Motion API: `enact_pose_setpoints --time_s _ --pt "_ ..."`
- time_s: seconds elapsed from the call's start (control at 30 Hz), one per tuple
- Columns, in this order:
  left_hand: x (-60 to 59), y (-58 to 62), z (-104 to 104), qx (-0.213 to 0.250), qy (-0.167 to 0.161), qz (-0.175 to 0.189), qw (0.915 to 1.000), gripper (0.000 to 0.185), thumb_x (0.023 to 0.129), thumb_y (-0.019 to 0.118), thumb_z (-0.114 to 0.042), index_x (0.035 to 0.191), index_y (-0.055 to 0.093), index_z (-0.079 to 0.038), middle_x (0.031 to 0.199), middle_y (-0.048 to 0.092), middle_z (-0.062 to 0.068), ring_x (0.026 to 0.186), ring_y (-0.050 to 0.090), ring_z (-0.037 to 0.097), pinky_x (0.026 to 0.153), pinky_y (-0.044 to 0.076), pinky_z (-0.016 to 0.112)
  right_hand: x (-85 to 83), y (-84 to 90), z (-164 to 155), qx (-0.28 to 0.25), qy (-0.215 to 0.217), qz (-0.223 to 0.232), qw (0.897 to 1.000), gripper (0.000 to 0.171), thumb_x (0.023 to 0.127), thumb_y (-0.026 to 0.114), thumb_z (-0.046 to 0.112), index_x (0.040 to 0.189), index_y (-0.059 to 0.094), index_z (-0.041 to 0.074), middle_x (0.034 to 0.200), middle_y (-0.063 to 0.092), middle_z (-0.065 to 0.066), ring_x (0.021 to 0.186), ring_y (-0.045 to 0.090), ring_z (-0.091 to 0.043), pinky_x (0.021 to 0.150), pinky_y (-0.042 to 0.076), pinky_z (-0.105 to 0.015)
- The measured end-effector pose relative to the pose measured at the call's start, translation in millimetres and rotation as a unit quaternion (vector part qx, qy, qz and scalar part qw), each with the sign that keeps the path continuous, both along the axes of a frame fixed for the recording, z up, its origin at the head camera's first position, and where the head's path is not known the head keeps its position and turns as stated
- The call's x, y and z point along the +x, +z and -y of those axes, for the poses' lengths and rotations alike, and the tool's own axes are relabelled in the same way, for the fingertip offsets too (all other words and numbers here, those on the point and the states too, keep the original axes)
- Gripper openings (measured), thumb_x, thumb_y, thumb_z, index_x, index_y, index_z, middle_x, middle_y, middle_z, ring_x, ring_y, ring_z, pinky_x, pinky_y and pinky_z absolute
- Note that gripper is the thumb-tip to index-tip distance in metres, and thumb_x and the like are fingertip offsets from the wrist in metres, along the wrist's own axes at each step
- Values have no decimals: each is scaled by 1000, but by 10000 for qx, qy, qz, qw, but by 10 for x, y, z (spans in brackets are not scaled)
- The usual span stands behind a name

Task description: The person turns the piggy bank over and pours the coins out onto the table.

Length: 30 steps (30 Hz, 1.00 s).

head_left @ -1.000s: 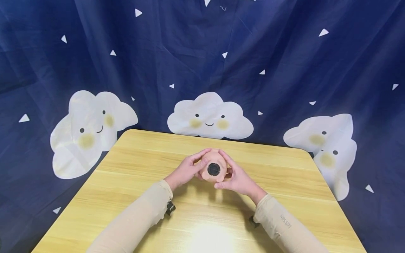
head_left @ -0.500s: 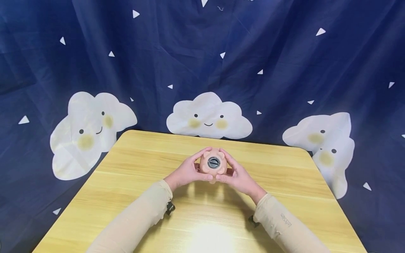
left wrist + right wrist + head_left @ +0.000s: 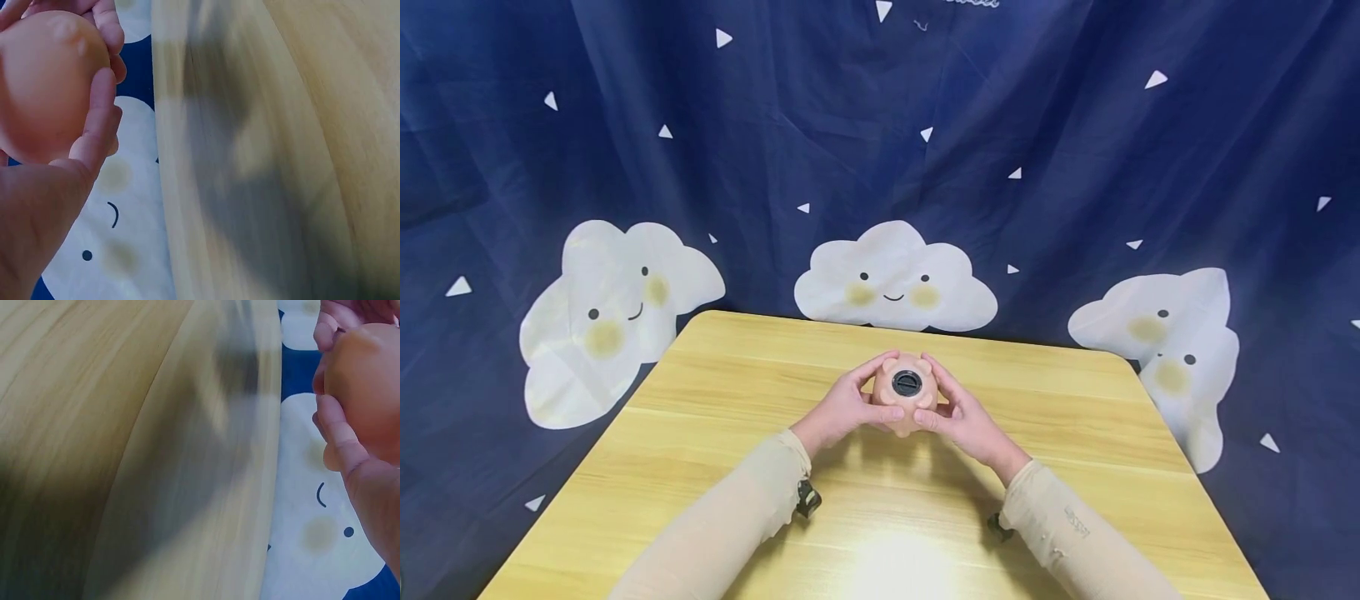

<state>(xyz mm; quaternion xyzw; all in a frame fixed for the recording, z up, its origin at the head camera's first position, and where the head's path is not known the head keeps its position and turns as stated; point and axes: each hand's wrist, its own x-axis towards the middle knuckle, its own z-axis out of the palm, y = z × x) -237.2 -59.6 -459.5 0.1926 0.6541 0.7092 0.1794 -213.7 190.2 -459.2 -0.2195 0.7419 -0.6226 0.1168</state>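
**Both hands around the pink piggy bank**

I hold a small pink piggy bank (image 3: 904,392) between my two hands, lifted just above the wooden table (image 3: 715,392), about midway between its left and right edges and nearer the far edge than the near one. My left hand (image 3: 842,407) curls round its left side, fingers arched over the far side and thumb pressed against the near side. My right hand (image 3: 961,414) mirrors it on the right, fingers wrapped over the far side and thumb on the near side. The bank is turned so that its underside faces up towards me, showing a round black plug (image 3: 906,382) set in the middle. In the left wrist view the smooth pink body fills my palm, with my thumb lying along it. Behind the far edge of the table hangs a dark blue cloth (image 3: 1075,150) printed with smiling white clouds (image 3: 895,279) and small white triangles.
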Motion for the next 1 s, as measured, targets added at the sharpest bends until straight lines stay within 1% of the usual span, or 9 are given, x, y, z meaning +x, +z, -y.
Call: enact_pose_setpoints --time_s 0.1,0.27,0.33,0.47,0.57,0.7,0.8,0.9,1.0 --pt "-18 -34 6 153 -12 104 9998 99 84 89 -3 166 40 -29 170 35 12 107 76 29 79 69 45 4 -15 23 -6 -15 -20 10000 92 102 73 15 173 16 31 175 29 -13 124 71 -38 101 61 -29" --pt "-37 -93 18 268 11 232 9994 102 81 89 2 165 41 -31 170 35 13 110 75 27 85 68 42 5 -62 69 -40 -75 -2 10000 93 101 74 15 173 17 28 176 27 -15 123 71 -38 101 61 -28" --pt "-39 -113 22 281 57 232 9993 102 81 90 1 165 42 -32 170 35 13 111 74 26 89 67 40 -2 -86 87 -73 -81 34 9999 93 101 74 14 173 16 27 176 25 -15 124 71 -38 101 61 -28" --pt "-36 -131 28 288 107 190 9993 102 81 91 -2 165 41 -31 169 36 14 113 73 25 90 66 38 -10 -117 116 -107 -114 146 9998 94 101 74 14 173 15 27 178 23 -13 125 70 -38 103 60 -29" --pt "-29 -141 44 291 89 232 9993 103 82 90 -2 167 38 -29 170 35 14 115 73 26 88 67 40 -1 -115 128 -125 -107 207 9997 93 101 74 14 173 16 27 176 26 -15 125 69 -40 102 61 -30" --pt "-26 -161 73 262 46 308 9992 103 84 89 -3 169 35 -25 170 34 14 120 70 29 86 68 43 3 -110 128 -102 -41 204 9997 90 102 73 16 173 18 26 172 31 -21 124 70 -40 101 62 -31" --pt "-26 -171 80 226 87 332 9992 101 84 89 -4 168 37 -26 170 34 14 122 69 29 85 68 44 -1 -111 126 -7 -52 177 9998 89 102 73 18 172 19 27 170 35 -23 124 70 -39 102 62 -32" --pt "-16 -156 75 202 207 285 9992 98 83 89 -4 165 42 -27 169 37 15 124 68 29 88 67 43 -1 -110 127 107 -141 163 9997 89 102 75 19 172 20 28 169 37 -20 125 70 -39 103 62 -34" --pt "-10 -146 69 185 335 188 9991 95 82 89 -1 163 45 -26 167 41 14 129 65 30 97 64 41 6 -87 130 190 -219 129 9995 91 100 77 18 172 21 24 172 35 -17 126 70 -39 102 62 -33"
